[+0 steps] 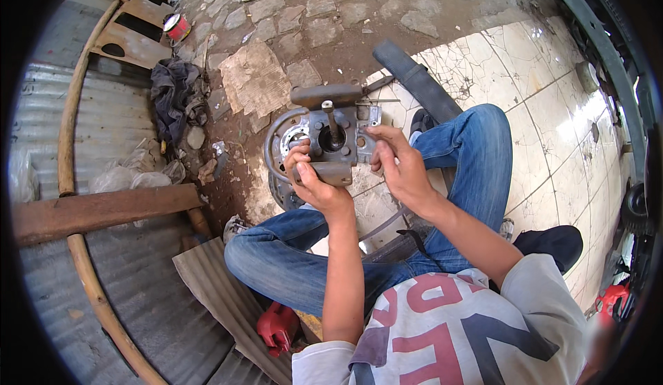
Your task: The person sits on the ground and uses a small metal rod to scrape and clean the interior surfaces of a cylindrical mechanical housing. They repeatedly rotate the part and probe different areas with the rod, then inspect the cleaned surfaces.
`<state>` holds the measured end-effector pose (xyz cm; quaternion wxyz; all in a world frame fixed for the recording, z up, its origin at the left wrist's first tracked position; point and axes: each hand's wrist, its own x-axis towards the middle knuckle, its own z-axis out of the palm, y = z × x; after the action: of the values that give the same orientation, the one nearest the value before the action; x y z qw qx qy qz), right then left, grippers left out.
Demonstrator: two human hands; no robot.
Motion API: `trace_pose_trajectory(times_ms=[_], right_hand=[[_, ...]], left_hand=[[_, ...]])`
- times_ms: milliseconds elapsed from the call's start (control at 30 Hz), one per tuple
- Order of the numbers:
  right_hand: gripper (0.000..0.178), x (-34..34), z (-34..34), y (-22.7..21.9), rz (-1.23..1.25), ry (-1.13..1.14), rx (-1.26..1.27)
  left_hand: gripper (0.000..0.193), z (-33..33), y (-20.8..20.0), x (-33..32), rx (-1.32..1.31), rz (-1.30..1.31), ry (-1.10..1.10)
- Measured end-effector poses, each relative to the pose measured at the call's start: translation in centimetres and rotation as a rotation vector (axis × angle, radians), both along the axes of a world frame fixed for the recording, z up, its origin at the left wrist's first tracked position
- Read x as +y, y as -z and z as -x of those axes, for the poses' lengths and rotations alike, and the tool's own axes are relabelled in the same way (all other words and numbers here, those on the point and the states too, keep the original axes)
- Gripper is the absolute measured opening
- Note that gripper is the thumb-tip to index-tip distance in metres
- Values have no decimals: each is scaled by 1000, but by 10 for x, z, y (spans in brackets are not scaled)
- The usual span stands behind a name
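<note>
A casing (349, 128) is sitting before the person (442, 330), with the left hand (320, 187) resting at its seven o'clock, the right hand (406, 171) at four, a flat piece (254, 78) lying at ten, tiles (545, 112) spreading at three, and a cloth (177, 95) at half past nine.

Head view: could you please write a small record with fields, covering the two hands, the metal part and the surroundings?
Left hand: left hand, on the near-left side of the metal housing
Right hand: right hand, at the housing's right side; grip unclear
Shaft: upright shaft in the housing's round opening
Left side: corrugated metal sheet, dark cloth
Right side: pale cracked tiles
</note>
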<state>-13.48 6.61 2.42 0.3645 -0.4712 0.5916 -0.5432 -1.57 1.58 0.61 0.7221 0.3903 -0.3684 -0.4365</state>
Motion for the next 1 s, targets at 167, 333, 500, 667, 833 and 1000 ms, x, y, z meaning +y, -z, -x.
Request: trace_pose_trajectory(times_ms=[167,333,500,667,833,1000], right_hand=[[27,2,-17,-3,164,60,62],[47,-11,-18,-17,49,46,-224],[55,-47,1,-20,-32,99,-42],[53,-75,24,-21,-63,-73,-117],[59,-105,30,-24,-73,-199,-163],[53,-117,34,-28,-171,-242,-80]], left_hand=[[17,14,-12,25,-181,-219,-71],[66,-5,-13,45,-513,-1,291],[54,-35,-78,42,-1023,-100,623],[47,-79,-86,-8,-766,-137,155],[68,-69,-41,-37,-167,-431,454],[78,-76,-28,-39,-95,-373,655]])
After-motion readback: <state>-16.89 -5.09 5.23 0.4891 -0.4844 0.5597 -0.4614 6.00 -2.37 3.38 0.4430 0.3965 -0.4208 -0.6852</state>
